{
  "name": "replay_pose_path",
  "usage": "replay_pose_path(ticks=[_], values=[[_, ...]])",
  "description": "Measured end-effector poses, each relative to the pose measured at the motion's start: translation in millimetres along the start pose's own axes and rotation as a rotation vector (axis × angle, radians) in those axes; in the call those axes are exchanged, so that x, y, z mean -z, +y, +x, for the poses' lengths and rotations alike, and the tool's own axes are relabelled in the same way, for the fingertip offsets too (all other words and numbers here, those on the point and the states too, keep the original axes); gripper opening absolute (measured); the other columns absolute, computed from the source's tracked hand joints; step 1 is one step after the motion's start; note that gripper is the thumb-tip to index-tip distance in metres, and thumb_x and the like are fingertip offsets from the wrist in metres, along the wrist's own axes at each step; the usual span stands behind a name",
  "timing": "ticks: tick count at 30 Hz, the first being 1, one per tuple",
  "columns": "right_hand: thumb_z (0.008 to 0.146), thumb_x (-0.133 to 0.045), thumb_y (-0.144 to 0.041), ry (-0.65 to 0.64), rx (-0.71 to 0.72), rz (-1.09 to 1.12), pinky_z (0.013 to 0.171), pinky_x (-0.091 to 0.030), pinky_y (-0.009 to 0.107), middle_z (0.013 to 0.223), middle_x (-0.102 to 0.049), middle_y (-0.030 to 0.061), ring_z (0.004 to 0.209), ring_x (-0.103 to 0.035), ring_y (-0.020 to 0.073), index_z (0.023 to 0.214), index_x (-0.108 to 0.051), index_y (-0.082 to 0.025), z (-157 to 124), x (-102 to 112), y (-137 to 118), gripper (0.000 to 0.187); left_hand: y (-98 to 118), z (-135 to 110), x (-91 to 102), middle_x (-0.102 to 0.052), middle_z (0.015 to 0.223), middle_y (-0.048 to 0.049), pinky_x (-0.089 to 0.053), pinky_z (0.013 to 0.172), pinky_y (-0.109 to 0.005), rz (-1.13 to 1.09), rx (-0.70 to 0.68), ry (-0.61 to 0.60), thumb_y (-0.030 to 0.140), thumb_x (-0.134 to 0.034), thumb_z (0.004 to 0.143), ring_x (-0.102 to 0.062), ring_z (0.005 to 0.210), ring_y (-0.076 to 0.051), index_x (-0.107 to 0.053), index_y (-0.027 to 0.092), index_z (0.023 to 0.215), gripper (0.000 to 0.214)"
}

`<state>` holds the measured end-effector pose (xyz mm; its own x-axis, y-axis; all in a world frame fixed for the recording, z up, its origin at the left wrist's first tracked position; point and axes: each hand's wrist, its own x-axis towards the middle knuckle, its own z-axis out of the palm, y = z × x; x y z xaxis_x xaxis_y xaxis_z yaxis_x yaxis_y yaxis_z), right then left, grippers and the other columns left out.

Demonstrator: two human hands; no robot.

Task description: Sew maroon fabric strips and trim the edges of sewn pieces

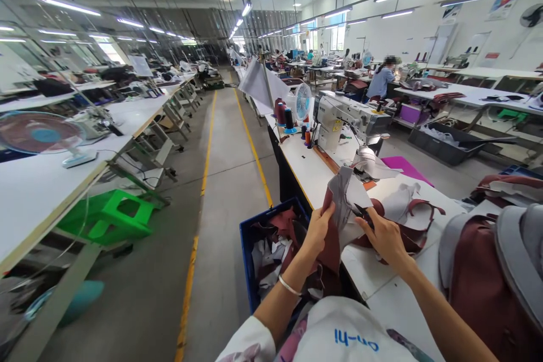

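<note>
My left hand [318,232] is closed on a reddish-brown leather piece [328,251] with a pale grey backing, raised at the front edge of the sewing table [382,283]. In my right hand [384,237] is a pair of small dark snips [360,211], their tips pointing at the edge of the held piece. Whether the blades touch it I cannot tell. Beyond the hands, more brown and grey-white cut pieces [401,206] lie on the table. The sewing machine [335,119] stands behind them.
A blue crate [250,271] of scraps stands below left of the table. Thread cones [289,119] and a small fan [302,103] stand near the machine. Stacked brown and grey pieces [479,277] sit at right. A yellow-lined aisle [231,181] runs along the left.
</note>
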<state>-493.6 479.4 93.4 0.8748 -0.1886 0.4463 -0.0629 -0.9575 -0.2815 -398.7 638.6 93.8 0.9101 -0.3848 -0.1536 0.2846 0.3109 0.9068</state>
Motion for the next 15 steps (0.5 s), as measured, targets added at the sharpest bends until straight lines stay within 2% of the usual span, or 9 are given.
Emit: replay_pose_path(ticks=[7,9,12,15], values=[[0.097,-0.036,-0.054,0.023,0.013,0.038,0.052,-0.030,0.025,0.057,-0.058,0.0004,0.052,-0.060,0.0188,0.087,-0.054,-0.020,2.4,-0.8,-3.2,0.040,3.0,-5.1,-4.5,-0.073,0.099,-0.0096,-0.047,0.089,-0.035,-0.036,0.049,-0.107,0.051,-0.074,0.071,-0.065,0.097,-0.026,-0.072,0.013,0.102,0.049],[0.098,-0.034,-0.053,0.023,0.001,0.089,0.052,-0.030,0.026,0.056,-0.055,-0.0006,0.050,-0.057,0.0183,0.085,-0.053,-0.021,1.8,-1.7,0.3,0.039,2.2,-4.9,-3.5,-0.073,0.097,-0.0086,-0.047,0.087,-0.034,-0.029,0.042,-0.086,0.051,-0.075,0.070,-0.065,0.095,-0.025,-0.073,0.014,0.099,0.048],[0.098,-0.032,-0.053,0.068,-0.103,0.250,0.053,-0.035,0.026,0.057,-0.055,-0.0010,0.051,-0.057,0.0192,0.090,-0.051,-0.021,-2.9,-4.4,5.7,0.037,1.6,-4.3,-2.2,-0.073,0.093,-0.0071,-0.047,0.085,-0.033,-0.008,0.033,-0.002,0.052,-0.077,0.066,-0.064,0.092,-0.024,-0.073,0.014,0.094,0.047],[0.092,-0.044,-0.055,0.093,-0.200,0.406,0.055,-0.040,0.027,0.061,-0.059,-0.0010,0.054,-0.059,0.0196,0.095,-0.047,-0.021,-11.1,-12.6,2.5,0.034,4.9,-6.5,-6.2,-0.073,0.088,-0.0069,-0.047,0.082,-0.032,-0.023,0.028,-0.017,0.053,-0.077,0.066,-0.064,0.089,-0.023,-0.073,0.013,0.091,0.047]])
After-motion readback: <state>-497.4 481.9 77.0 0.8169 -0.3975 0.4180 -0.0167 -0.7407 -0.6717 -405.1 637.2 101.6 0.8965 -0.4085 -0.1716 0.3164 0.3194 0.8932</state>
